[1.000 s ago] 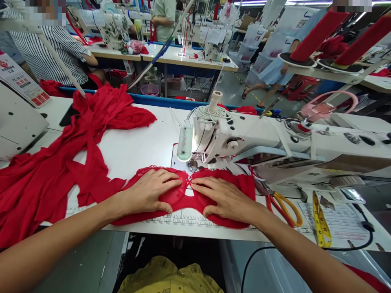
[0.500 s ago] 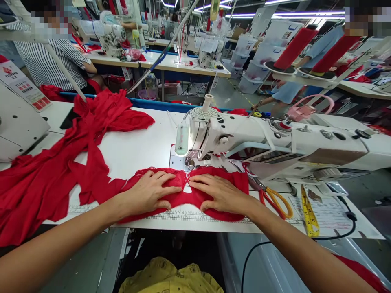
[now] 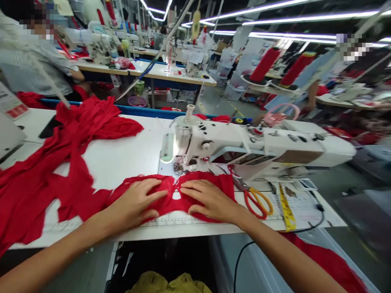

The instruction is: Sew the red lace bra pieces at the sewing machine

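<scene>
My left hand (image 3: 134,201) lies flat, fingers stretched out, on a small red lace piece (image 3: 226,185) at the front of the white table (image 3: 128,154). My right hand (image 3: 207,199) rests flat on the same piece just to the right, fingers spread. The fingertips of both hands nearly meet in front of the needle area of a white sewing machine (image 3: 244,146). The fabric runs under the presser foot (image 3: 177,167).
A large heap of red fabric (image 3: 55,162) covers the table's left side. Orange-handled scissors (image 3: 256,199) and a yellow tape measure (image 3: 286,207) lie right of my right hand. Red thread cones (image 3: 265,65) stand behind. A person in a striped shirt (image 3: 33,61) sits far left.
The camera view has swung up and to the right, with motion blur. Both hands stay flat on the red piece in the same place by the needle.
</scene>
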Available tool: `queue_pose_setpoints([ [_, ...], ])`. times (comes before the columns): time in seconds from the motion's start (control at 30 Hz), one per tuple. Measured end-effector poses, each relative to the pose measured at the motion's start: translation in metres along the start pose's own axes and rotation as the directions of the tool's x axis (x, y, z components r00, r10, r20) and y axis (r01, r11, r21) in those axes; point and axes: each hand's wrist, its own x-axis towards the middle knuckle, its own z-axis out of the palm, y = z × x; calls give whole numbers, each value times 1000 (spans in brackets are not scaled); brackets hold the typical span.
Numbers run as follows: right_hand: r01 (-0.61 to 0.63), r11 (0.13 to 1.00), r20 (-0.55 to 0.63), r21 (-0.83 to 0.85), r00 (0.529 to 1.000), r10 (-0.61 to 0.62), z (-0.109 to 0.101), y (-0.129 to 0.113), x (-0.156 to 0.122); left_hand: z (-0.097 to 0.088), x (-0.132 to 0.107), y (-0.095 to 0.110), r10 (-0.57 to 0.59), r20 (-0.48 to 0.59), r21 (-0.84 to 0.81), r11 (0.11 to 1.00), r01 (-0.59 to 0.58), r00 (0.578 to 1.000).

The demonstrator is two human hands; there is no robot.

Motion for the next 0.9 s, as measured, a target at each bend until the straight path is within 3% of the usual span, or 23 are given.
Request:
queue_pose_setpoints([
  [0.1, -60, 998, -288, 5, 956, 59, 4, 0, -25, 16, -15, 10, 29, -250, 6, 1000, -29, 968],
  [0.17, -211, 977, -468, -14, 865, 180, 6, 8, -44, 33, -22, 14, 106, -318, 53, 994, -94, 942],
  [0.27, -447, 893, -602, -59, 729, 325, 4, 31, -72, 57, -30, 20, 185, -284, 170, 975, -140, 941],
  [0.4, -609, 786, -626, -109, 656, 422, -3, 55, -90, 70, -38, 21, 181, -214, 266, 956, -121, 960],
  [0.5, -667, 729, -609, -153, 645, 462, -7, 57, -80, 67, -46, 19, 194, -201, 298, 946, -128, 960],
  [0.67, -678, 698, -522, -231, 692, 499, -11, 47, -47, 58, -63, 14, 182, -179, 322, 939, -117, 967],
  [0.77, -714, 649, -503, -264, 676, 539, -16, 46, -41, 52, -83, 3, 158, -157, 299, 948, -106, 975],
  [0.9, -751, 587, -485, -302, 651, 584, -21, 46, -49, 44, -110, -13, 43, -147, 193, 981, -14, 988],
])
